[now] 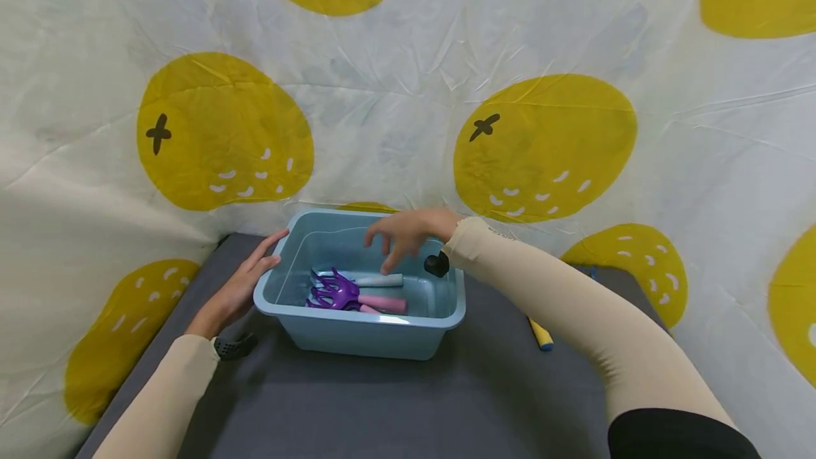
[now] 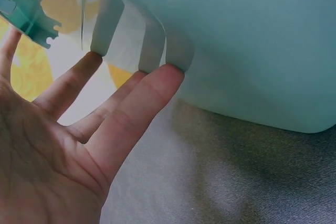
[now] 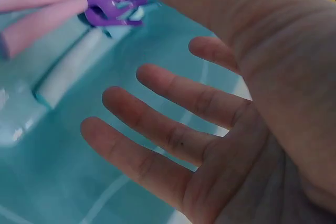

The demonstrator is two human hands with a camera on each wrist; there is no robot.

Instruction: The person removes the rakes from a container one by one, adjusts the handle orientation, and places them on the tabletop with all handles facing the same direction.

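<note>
A light blue plastic basin stands on the dark grey surface. Inside lie small hand rakes with purple heads and pink handles, beside another tool with a pale blue handle. My left hand is at the basin's left end, its extended fingertips against the outer wall in the left wrist view. Over the right half of the basin hovers my right hand, fingers spread and holding nothing. In the right wrist view, its palm and fingers show above the basin floor, apart from the rakes.
A yellow stick with a blue end lies on the surface right of the basin, partly behind my right sleeve. Behind the basin hangs a white cloth printed with large yellow shapes. Dark grey fabric covers the surface in front.
</note>
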